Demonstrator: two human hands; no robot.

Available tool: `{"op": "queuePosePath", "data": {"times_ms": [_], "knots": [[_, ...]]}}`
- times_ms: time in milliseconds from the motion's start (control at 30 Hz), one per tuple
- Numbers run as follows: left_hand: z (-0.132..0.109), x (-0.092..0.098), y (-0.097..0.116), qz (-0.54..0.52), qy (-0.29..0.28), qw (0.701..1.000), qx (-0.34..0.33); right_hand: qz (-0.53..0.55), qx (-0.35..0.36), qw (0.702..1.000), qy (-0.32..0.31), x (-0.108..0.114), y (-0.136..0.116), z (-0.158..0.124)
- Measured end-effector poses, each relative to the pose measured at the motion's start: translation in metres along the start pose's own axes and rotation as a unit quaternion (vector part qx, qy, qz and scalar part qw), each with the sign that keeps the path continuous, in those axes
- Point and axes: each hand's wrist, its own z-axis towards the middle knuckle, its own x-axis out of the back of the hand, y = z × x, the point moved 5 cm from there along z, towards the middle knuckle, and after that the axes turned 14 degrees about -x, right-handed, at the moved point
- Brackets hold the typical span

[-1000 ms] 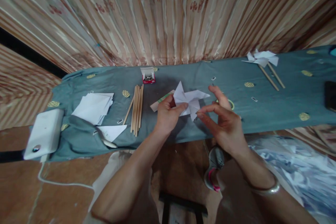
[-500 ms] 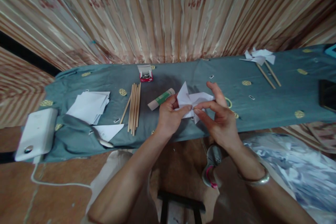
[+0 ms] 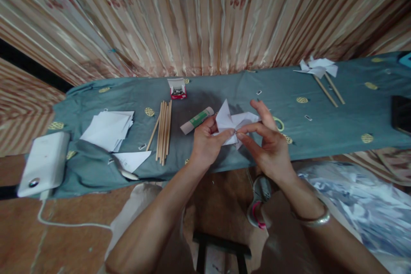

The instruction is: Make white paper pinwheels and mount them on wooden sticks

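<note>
A white folded paper pinwheel (image 3: 231,122) is held just above the near edge of a table draped in teal cloth (image 3: 321,124). My left hand (image 3: 207,143) pinches its middle from the left, thumb on top. My right hand (image 3: 268,141) pinches the same middle from the right with thumb and forefinger, the other fingers raised. A glue stick (image 3: 196,120) lies on the cloth just left of my left hand.
A row of wooden sticks (image 3: 163,130) and a stack of white paper squares (image 3: 107,126) lie left. A small red box of pins (image 3: 178,88) sits at the back. Finished pinwheels on sticks (image 3: 319,72) lie far right. A white device (image 3: 43,162) rests at the left end.
My right hand moved left and closed its thumb and forefinger onto the pinwheel's middle. The glue stick is uncovered now. Since half a second ago, almost nothing has moved.
</note>
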Motion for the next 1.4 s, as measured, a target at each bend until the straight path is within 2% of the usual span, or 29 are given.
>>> {"op": "queuePosePath", "data": {"times_ms": [933,1133,1400], "knots": [[-0.002,0.000,0.002,0.034,-0.013,0.999,-0.010,0.035,-0.016,0.999,-0.009,-0.002,0.005,0.000],[-0.002,0.000,0.003,0.050,-0.019,0.998,-0.019,0.053,-0.042,0.998,-0.012,-0.003,0.007,0.001],[-0.001,0.000,0.005,0.076,-0.037,0.996,-0.027,0.130,-0.110,0.985,-0.038,-0.008,0.014,0.002]]}}
